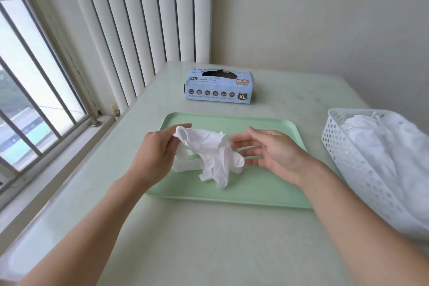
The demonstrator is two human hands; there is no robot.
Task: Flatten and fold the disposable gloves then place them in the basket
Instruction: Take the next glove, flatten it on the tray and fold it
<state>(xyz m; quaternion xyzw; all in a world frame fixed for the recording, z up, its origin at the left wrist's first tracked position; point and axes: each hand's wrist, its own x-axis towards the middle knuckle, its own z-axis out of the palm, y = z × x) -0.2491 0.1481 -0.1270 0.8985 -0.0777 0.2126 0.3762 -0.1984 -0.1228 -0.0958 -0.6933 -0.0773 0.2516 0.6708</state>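
Pinching crumpled white glove [212,153] over green tray [260,189] — left hand [154,153]; right hand [270,152] spread, fingers straight, beside glove.

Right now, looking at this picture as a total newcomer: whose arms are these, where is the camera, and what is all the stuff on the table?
No machine here: these are a person's two bare arms, seen from a camera worn on their head, looking forward and down. The left hand pinches a crumpled white disposable glove and lifts it above a pale green tray. The right hand is open beside the glove, fingers straight, holding nothing. Another white piece lies on the tray under the glove. Behind the tray stands a blue glove box marked XL. At the right edge is a white perforated basket with white gloves already inside.
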